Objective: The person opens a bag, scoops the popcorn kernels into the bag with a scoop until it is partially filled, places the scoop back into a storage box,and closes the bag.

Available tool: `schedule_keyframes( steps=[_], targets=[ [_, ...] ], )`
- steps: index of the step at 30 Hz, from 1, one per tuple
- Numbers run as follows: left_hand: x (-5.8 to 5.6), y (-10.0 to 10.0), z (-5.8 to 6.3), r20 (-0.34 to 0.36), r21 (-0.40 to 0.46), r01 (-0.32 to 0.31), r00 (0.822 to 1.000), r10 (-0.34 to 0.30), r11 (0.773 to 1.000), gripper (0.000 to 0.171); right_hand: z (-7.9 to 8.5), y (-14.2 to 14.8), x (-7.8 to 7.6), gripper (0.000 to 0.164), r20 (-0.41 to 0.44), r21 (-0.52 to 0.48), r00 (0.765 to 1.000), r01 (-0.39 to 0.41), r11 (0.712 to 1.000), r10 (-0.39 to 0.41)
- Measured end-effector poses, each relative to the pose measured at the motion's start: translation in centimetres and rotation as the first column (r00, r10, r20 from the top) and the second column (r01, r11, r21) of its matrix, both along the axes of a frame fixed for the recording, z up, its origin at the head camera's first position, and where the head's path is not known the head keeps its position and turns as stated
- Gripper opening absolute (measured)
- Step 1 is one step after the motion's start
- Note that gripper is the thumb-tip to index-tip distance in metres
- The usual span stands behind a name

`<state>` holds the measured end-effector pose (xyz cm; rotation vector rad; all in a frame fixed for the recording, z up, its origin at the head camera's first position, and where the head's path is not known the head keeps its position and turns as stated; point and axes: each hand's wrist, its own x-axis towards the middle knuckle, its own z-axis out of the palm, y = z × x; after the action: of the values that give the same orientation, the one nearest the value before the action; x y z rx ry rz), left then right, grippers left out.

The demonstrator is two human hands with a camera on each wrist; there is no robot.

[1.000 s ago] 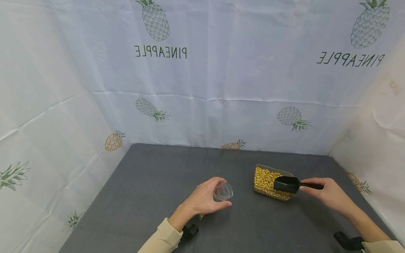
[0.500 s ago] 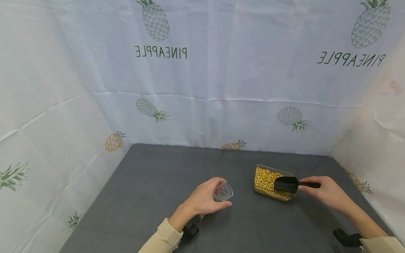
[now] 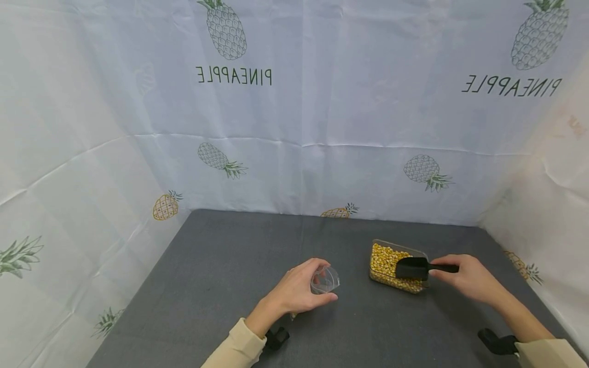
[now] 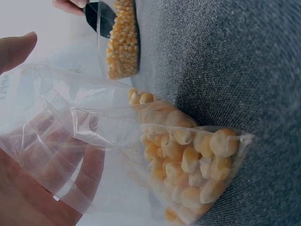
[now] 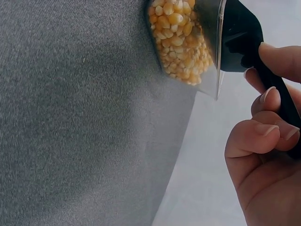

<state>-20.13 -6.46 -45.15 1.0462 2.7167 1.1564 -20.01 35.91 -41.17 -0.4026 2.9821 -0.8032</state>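
My left hand (image 3: 301, 289) holds a clear plastic bag (image 3: 327, 281) at its spread mouth, thumb apart from the fingers. Corn kernels (image 4: 188, 165) fill the bottom of that bag, which touches the dark cloth in the left wrist view. On the right, my right hand (image 3: 474, 278) grips the handle of a black scoop (image 3: 411, 268). The scoop's blade lies over and partly among the corn kernels (image 3: 384, 258) in a clear rectangular container (image 3: 409, 249). How deep the blade goes is hard to see.
A dark grey cloth-covered table (image 3: 221, 255) lies beneath everything. White curtains (image 3: 294, 112) with pineapple prints enclose it at the back and both sides. The container stands to the right of the bag, with a gap of table between them.
My right hand has shifted slightly left, taking the scoop with it further over the container. The left hand and the bag have stayed in place.
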Motion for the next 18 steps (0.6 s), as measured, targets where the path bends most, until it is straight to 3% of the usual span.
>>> schedule_keyframes(
  steps=[18],
  targets=[
    [0.0, 0.0, -0.1, -0.004, -0.006, -0.007, 1.0, 0.007, 1.0, 0.065, -1.6, -1.9, -0.8, 0.039, 0.016, -0.041, 0.999, -0.032, 0.999, 0.033]
  ],
)
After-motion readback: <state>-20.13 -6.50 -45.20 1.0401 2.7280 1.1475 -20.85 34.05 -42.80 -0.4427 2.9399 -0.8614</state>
